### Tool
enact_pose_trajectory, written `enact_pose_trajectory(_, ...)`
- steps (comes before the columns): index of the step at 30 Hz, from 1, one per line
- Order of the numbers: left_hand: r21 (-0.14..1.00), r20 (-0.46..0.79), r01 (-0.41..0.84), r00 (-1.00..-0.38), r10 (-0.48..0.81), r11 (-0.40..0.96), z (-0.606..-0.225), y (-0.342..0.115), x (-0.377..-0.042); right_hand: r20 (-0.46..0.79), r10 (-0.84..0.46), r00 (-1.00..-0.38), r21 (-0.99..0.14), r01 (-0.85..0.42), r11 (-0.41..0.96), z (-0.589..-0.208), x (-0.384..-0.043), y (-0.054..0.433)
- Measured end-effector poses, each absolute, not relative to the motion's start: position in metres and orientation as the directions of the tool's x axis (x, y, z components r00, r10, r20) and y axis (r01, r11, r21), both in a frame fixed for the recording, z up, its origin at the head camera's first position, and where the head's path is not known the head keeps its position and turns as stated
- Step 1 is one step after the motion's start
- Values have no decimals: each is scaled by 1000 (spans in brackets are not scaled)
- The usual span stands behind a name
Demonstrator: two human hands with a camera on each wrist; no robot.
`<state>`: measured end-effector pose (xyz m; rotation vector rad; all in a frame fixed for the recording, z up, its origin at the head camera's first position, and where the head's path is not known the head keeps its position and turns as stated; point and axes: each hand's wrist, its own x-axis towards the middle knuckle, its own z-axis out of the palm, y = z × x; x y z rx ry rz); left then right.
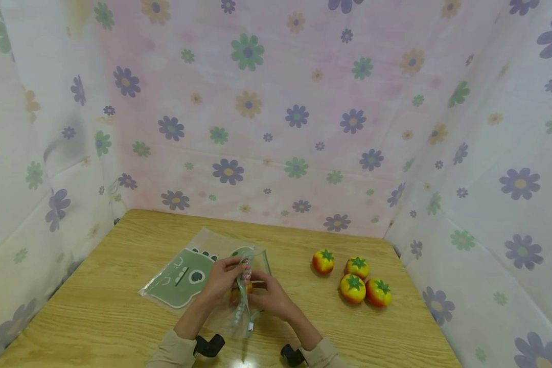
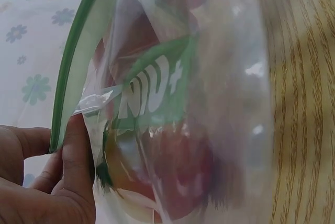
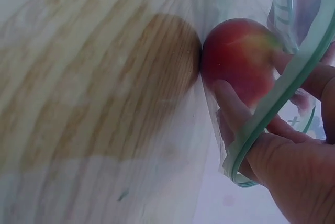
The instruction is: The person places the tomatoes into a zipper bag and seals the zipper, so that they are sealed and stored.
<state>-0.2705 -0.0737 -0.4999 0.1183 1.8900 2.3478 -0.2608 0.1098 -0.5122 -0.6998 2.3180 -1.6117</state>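
Observation:
A clear zip bag (image 2: pixel 230 103) with a green edge and white lettering on a green patch stands at the middle of the table. My left hand (image 1: pixel 222 280) pinches its green rim between thumb and finger, plainest in the left wrist view. Inside the bag's mouth my right hand (image 1: pixel 273 297) holds a red-and-yellow toy tomato (image 3: pixel 235 59), fingertips against its skin. Toy tomato colour also shows through the film in the left wrist view, partly blurred by the plastic. In the head view both hands hide much of the bag.
Several more toy tomatoes (image 1: pixel 352 289) with green leaf tops sit to the right on the wooden table (image 1: pixel 303 327). A flat bag with a green cartoon face (image 1: pixel 179 281) lies at the left. Flowered cloth (image 1: pixel 267 153) hangs behind and along both sides.

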Motion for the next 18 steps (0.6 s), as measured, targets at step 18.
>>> enact_pose_trajectory(18, 978, -18, -50, -987, 157, -203, -500, -74, -270, 248, -266, -932, -932, -305, 197, -505, -266, 128)
